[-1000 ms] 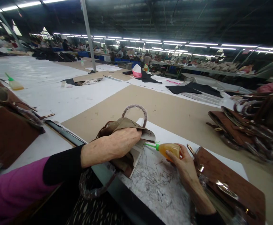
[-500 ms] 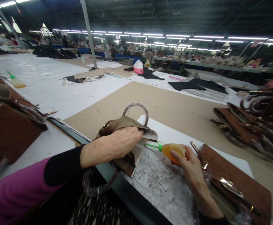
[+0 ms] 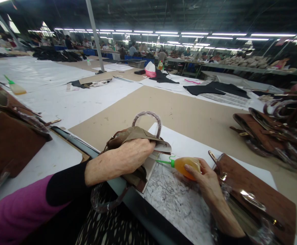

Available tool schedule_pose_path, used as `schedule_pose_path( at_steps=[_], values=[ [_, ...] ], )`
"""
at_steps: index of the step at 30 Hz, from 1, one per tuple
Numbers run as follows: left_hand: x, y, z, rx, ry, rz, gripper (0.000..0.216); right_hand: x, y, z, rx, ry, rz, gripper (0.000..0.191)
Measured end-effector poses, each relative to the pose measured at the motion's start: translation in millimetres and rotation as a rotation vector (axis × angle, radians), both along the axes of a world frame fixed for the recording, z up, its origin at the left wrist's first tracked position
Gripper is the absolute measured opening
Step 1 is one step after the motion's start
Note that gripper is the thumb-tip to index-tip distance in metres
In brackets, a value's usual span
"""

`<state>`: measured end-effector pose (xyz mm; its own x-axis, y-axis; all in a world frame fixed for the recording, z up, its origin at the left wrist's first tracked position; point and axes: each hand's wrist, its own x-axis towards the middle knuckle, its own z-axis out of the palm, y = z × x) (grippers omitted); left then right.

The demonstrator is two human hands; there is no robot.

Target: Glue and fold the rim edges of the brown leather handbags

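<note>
1. Amber and soft-sided, one squeeze bottle (image 3: pixel 188 166) with a green nozzle lies on its side in the right hand (image 3: pixel 207 182). The fingers are wrapped shut around its body. It is held just above a white sheet (image 3: pixel 174 204), and the nozzle tip points left at the edge of the flap under the other hand.
2. The left hand (image 3: pixel 132 154) is clamped over one olive-brown handbag (image 3: pixel 135 134) at the near table edge, fingers curled around its folded top.
3. The bag shows two plastic-wrapped handles: one handle loop (image 3: pixel 147 116) arches above the hand, and a second handle (image 3: pixel 105 204) hangs below the table edge.
4. The white sheet is scribbled with dark, thread-like marks.
5. Just right of the right hand, one flat brown bag (image 3: pixel 255 194) with gold fittings lies on the sheet.
6. Farther right is a heap of brown bags (image 3: pixel 271 136); the number cannot be told.
7. Under the sheet is one kraft board (image 3: pixel 189 112).
8. At far left lie brown suede pieces (image 3: pixel 8 143), and well beyond them a second glue bottle (image 3: pixel 15 88).
9. Two black fabric pieces (image 3: pixel 214 90) lie at the back.
</note>
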<state>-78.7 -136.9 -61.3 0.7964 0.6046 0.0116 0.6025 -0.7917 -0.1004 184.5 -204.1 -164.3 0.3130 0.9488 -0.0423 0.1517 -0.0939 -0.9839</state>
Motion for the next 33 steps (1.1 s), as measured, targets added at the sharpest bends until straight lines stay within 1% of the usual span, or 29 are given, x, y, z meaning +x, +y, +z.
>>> schedule_pose_path(
  at_steps=[2,5,8,13,17,24,28,30,33],
  values=[
    [-2.2,-1.7,-1.9,0.005,-0.024,-0.027,0.038,1.5,-0.9,0.3,-0.008,0.002,0.0,0.044],
    [-3.2,-4.5,-0.1,0.023,-0.033,-0.065,0.039,1.6,-2.2,1.9,-0.021,0.02,-0.009,0.043],
    [-2.5,-5.8,2.2,0.033,0.015,-0.04,0.038,-1.4,-3.4,3.9,-0.026,0.049,-0.027,0.043],
    [-3.4,-1.2,-6.6,0.048,-0.018,-0.098,0.039,-4.1,-3.1,1.5,-0.037,0.06,-0.008,0.045],
    [-2.4,0.7,-10.8,0.03,0.006,-0.056,0.037,-1.6,-3.1,-3.2,-0.05,0.051,0.015,0.045],
    [-2.9,-4.8,-5.6,0.08,0.062,-0.07,0.037,0.8,-9.5,-2.4,-0.074,0.058,0.094,0.04],
    [-5.8,-5.1,-7.8,0.117,0.008,-0.101,0.035,0.9,-15.7,0.3,-0.117,0.077,0.134,0.041],
    [-5.0,-5.3,-6.7,0.088,0.002,-0.078,0.034,0.5,-19.5,1.3,-0.129,0.087,0.143,0.043],
    [-0.4,-7.2,0.2,0.013,0.029,-0.01,0.033,-0.8,-25.1,1.7,-0.14,0.092,0.158,0.042]
  ],
)
